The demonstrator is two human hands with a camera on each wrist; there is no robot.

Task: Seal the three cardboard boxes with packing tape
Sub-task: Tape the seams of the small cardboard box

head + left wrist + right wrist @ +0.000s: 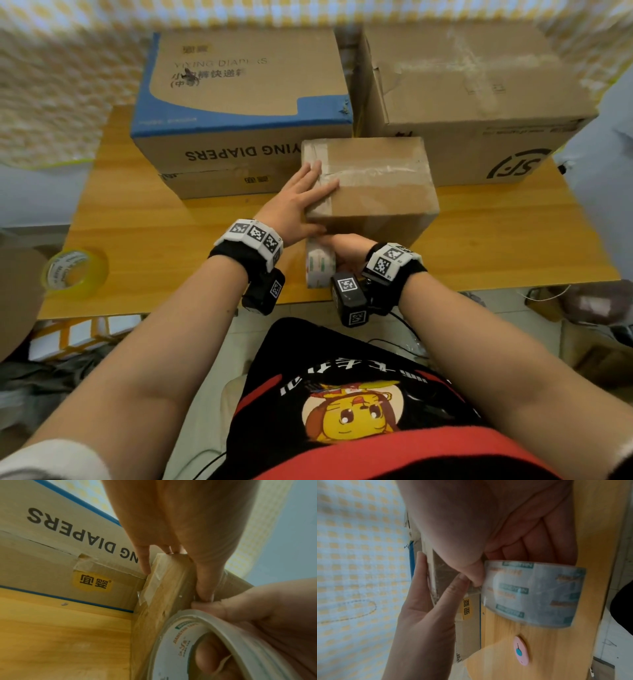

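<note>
A small brown cardboard box (pixel 380 192) with a clear tape strip across its top stands mid-table. My left hand (pixel 305 195) lies flat over its left top edge with straight fingers, the thumb (pixel 205 588) pressing tape onto the near side face. My right hand (pixel 346 253) grips a clear tape roll (pixel 320 265) against the box's near lower corner, fingers through the core (pixel 211 660). In the right wrist view the roll (pixel 534 593) sits just under my right thumb. Behind stand a blue-edged diaper box (pixel 239 102) and a larger brown box (pixel 472 85).
A yellow tape roll (pixel 73 272) lies at the wooden table's (pixel 513 240) left front corner. A small pink cutter (pixel 521 650) lies on the table near my left wrist. The two big boxes fill the back of the table; a flatter box sits under the diaper box.
</note>
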